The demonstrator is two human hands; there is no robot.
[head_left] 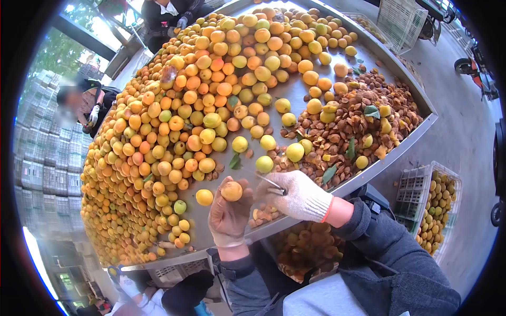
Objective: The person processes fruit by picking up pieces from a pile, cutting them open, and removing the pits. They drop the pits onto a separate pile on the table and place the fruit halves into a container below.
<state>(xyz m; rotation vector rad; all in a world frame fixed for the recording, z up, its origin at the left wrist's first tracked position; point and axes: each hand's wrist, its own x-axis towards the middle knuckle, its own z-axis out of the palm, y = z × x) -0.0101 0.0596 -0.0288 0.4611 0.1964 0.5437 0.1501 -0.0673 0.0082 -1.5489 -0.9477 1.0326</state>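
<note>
Fruit (232, 191) sits in the curled left hand (230, 218); the closed right hand (301, 197) grips a tool (273, 184). Grey floor (448, 110) lies beside the shiny table (296, 94).

Pretty sure this is a fruit-processing shed, and a partly open-air one. Biggest giveaway: that huge raised-edge metal table (380, 157) loaded with loose apricots (194, 142), plus a whole mound of brown pits (337, 143) toward 2 o'clock. Way past kitchen scale lol. There's a wall of stacked plastic crates (45, 137) at 9 o'clock and a white crate (410, 196) full of fruit between 3 and 4. Gloved workers sit around the table at 11 (164, 23) and 10 (99, 105). Bare grey floor (466, 152), a parked motorbike (480, 71) at 2 o'clock, green trees (59, 52) showing at 10.
</note>
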